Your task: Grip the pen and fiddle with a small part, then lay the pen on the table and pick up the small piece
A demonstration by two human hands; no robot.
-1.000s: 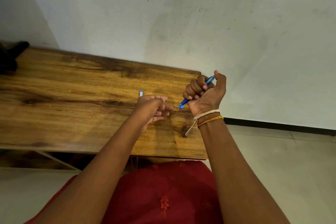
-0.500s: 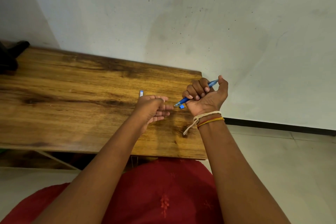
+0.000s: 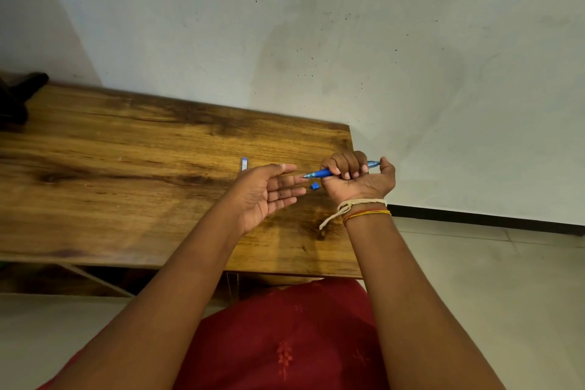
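Right hand (image 3: 357,179) clenched round the blue pen (image 3: 323,172), tip at the left hand (image 3: 269,191) (palm up, fingers relaxed); small blue piece (image 3: 314,186) on the surface (image 3: 126,168).

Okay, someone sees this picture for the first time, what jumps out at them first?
First, the right hand gripping a blue pen in its fist over the right end of the wooden table, tip aimed at the fingers of the open left hand. Next, a small blue piece lying on the table just below the tip, and a small blue-and-white piece beyond the left hand.
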